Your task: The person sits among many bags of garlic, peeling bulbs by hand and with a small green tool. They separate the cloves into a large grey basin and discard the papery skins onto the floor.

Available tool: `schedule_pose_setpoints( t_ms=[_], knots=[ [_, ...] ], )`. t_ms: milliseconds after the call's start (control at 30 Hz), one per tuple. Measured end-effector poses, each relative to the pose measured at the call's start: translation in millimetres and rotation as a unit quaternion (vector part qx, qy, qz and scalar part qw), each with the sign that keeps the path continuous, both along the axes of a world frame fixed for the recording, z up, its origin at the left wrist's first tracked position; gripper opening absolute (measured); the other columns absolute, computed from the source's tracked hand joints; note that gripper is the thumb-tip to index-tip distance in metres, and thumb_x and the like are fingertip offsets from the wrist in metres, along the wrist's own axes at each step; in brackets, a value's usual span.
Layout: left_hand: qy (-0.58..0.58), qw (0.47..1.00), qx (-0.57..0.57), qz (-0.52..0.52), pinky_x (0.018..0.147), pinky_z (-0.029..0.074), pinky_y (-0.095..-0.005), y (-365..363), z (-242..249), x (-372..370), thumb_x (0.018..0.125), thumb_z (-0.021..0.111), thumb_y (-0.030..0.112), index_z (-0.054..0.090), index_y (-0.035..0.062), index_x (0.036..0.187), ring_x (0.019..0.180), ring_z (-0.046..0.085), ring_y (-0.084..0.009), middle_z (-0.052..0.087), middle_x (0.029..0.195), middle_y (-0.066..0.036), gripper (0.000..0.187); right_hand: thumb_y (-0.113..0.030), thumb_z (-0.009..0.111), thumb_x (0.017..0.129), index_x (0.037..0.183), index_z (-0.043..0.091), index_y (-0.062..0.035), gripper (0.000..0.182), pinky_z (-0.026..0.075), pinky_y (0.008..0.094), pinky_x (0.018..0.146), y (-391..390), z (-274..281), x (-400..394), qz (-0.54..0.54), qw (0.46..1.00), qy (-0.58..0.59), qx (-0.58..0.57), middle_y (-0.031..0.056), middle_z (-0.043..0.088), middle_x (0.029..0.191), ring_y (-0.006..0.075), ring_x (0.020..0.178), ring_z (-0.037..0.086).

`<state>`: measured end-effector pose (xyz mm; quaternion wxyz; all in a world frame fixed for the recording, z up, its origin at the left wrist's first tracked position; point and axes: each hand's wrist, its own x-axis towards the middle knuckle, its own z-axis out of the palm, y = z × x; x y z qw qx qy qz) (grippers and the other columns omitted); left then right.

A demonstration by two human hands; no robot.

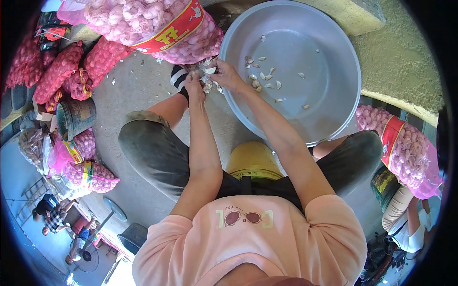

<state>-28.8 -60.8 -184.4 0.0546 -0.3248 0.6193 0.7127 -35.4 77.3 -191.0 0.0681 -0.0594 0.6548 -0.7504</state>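
Note:
My left hand [194, 86] and my right hand [228, 77] are close together at the left rim of a wide grey basin [329, 112]. Fingers of both hands are closed around garlic [210, 70], a pale piece of which shows between them; its exact shape is partly hidden. Loose garlic cloves [269, 86] lie scattered on the basin's floor, mostly toward its left side. Just beyond my hands stands a big pink net sack of garlic bulbs [191, 43] with a red label. Papery white skins [217, 88] are around and below my fingers.
A yellow bucket [253, 159] is between my legs. More red net sacks [59, 71] and a dark bucket [76, 117] stand at left. Another garlic sack [405, 148] is at right, beside a person [412, 226]. A fan [88, 255] and several people are at lower left.

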Motion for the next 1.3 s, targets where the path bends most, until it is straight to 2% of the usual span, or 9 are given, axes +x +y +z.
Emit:
schedule_pose_setpoints(
  t_ms=[133,233,333,400,500,733,800,933,1300],
  knots=[
    [0.031,0.994,0.094,0.037,0.048,0.045,-0.0271,16,4,7,0.089,0.061,0.019,0.057,0.0035,0.105,0.064,0.053,-0.0146,0.056,0.084,-0.006,0.022,0.005,0.060,0.080,0.105,0.054,0.0015,0.026,0.052,0.0256,0.067,-3,-2,0,0.039,0.995,-0.080,-0.041,0.0071,0.060,0.091,0.0134,0.080,0.061],
    [-0.017,0.979,0.202,-0.008,0.058,0.047,-0.0278,8,17,5,0.087,0.065,0.020,0.058,0.0042,0.107,0.074,0.055,-0.0158,0.058,0.093,-0.006,0.027,0.004,0.063,0.079,0.101,0.056,0.0017,0.024,0.052,0.0261,0.066,-6,6,-2,-0.018,0.999,-0.027,0.001,0.0074,0.060,0.089,0.0140,0.077,0.062],
    [0.015,0.976,0.211,-0.055,0.069,0.048,-0.0281,10,17,6,0.087,0.065,0.023,0.059,0.0047,0.109,0.079,0.054,-0.0148,0.058,0.093,-0.004,0.029,0.000,0.065,0.078,0.099,0.059,0.0015,0.022,0.052,0.0265,0.067,-3,20,-1,-0.073,0.990,0.069,0.099,0.0081,0.062,0.088,0.0131,0.077,0.062],
    [0.043,0.979,0.193,-0.057,0.065,0.049,-0.0264,10,18,7,0.087,0.065,0.023,0.060,0.0034,0.109,0.079,0.056,-0.0137,0.060,0.093,-0.004,0.030,-0.003,0.066,0.077,0.102,0.062,0.0005,0.025,0.052,0.0264,0.067,-1,26,-1,-0.083,0.966,0.134,0.205,0.0083,0.064,0.089,0.0121,0.080,0.062],
    [0.098,0.979,0.171,-0.056,0.065,0.051,-0.0260,11,21,4,0.088,0.064,0.024,0.060,0.0015,0.113,0.080,0.058,-0.0122,0.062,0.097,-0.005,0.034,-0.010,0.064,0.077,0.102,0.064,-0.0011,0.026,0.052,0.0304,0.071,2,33,-4,-0.035,0.994,0.064,0.077,0.0129,0.067,0.091,0.0199,0.079,0.066],
    [0.126,0.972,0.169,-0.104,0.074,0.053,-0.0293,16,33,-2,0.090,0.061,0.021,0.054,0.0012,0.123,0.089,0.060,-0.0134,0.062,0.106,-0.006,0.039,-0.011,0.063,0.080,0.112,0.063,-0.0025,0.034,0.053,0.0299,0.076,15,29,-18,0.013,0.998,-0.033,0.043,0.0136,0.068,0.097,0.0177,0.082,0.067],
    [0.121,0.974,0.151,-0.118,0.075,0.053,-0.0292,14,36,-3,0.090,0.061,0.020,0.055,0.0012,0.123,0.089,0.060,-0.0135,0.062,0.106,-0.006,0.038,-0.008,0.058,0.088,0.120,0.059,-0.0024,0.033,0.047,0.0213,0.056,20,32,-19,0.043,0.998,-0.019,0.045,0.0035,0.066,0.081,0.0071,0.065,0.060],
    [0.121,0.978,0.105,-0.131,0.075,0.053,-0.0288,17,43,-5,0.091,0.059,0.016,0.056,0.0006,0.119,0.085,0.062,-0.0137,0.063,0.104,-0.006,0.033,-0.010,0.059,0.087,0.121,0.059,-0.0033,0.035,0.048,0.0219,0.057,27,52,-19,0.059,0.995,-0.052,0.057,0.0036,0.067,0.080,0.0069,0.067,0.059],
    [0.218,0.967,0.022,-0.130,0.065,0.048,-0.0231,17,32,-4,0.087,0.061,0.010,0.056,0.0018,0.104,0.072,0.056,-0.0080,0.060,0.089,-0.003,0.020,-0.018,0.068,0.082,0.089,0.065,0.0039,0.024,0.053,0.0275,0.065,11,30,-30,0.032,0.998,-0.031,0.036,0.0098,0.068,0.080,0.0121,0.071,0.064]
  ],
)
